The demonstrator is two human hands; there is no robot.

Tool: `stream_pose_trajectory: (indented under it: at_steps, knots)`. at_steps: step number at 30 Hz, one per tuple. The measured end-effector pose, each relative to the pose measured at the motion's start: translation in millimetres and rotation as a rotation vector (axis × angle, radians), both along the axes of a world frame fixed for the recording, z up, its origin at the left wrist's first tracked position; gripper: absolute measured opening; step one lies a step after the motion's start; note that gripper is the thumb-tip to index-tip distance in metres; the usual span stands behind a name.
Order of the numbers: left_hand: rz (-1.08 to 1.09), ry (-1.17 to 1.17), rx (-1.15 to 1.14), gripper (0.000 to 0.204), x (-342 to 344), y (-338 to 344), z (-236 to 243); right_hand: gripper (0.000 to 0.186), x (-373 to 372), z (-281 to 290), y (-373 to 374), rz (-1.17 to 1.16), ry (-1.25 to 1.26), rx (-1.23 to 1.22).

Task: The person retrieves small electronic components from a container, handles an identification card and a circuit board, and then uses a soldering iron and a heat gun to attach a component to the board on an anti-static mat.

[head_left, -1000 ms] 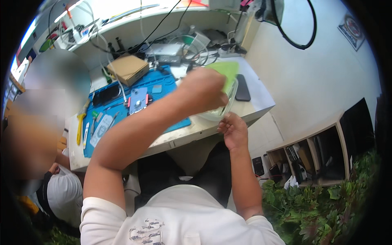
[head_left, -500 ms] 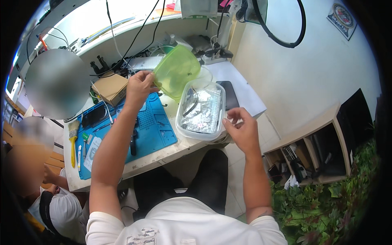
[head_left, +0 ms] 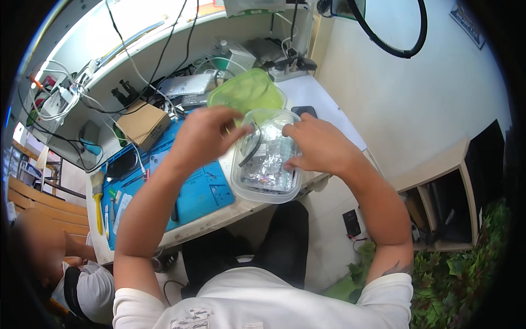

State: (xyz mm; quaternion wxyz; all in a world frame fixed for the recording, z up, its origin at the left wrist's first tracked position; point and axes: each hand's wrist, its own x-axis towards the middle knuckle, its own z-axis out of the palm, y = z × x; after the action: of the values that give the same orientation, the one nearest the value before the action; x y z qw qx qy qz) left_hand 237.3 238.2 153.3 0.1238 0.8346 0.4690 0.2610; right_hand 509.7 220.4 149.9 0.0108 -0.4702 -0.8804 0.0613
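Observation:
My left hand (head_left: 215,136) is at the upper-left edge of a clear plastic container (head_left: 238,184), fingers curled but apart, holding nothing visible. My right hand (head_left: 315,147) reaches over the container's right side, thumb and fingers spread onto shiny clear packets (head_left: 267,174) inside. A dark curved strip (head_left: 251,151) lies along their left. The translucent green lid (head_left: 241,90) rests behind the container. A dark phone (head_left: 304,111) is partly hidden behind my right hand.
A blue mat (head_left: 205,193) holds phones and tools, with a yellow brush (head_left: 98,214) beside it. A cardboard box (head_left: 143,126), cables and a power strip (head_left: 287,71) sit behind. Wooden shelves (head_left: 438,219) stand at right. Another person (head_left: 87,296) is at lower left.
The green lid has left my left hand and lies behind the container. My left hand has come down to the container's edge; my right hand has moved over its contents.

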Motion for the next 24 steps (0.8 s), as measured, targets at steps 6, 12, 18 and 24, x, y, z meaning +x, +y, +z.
stream_pose_trajectory:
  at_steps: [6,12,18,24]
  knots:
    - [-0.110,0.410,-0.065,0.085,52,-35,-3,0.045,16,5,12,0.009,0.137,-0.131]
    - [-0.168,0.560,-0.304,0.092,68,-24,-5,0.033,50,-19,8,0.326,0.241,0.148]
    - [-0.278,0.493,-0.335,0.098,55,0,-3,0.021,29,-42,-22,0.320,0.276,0.485]
    - [-0.289,0.502,-0.384,0.102,44,11,-9,0.020,-1,-64,-53,0.231,0.323,0.621]
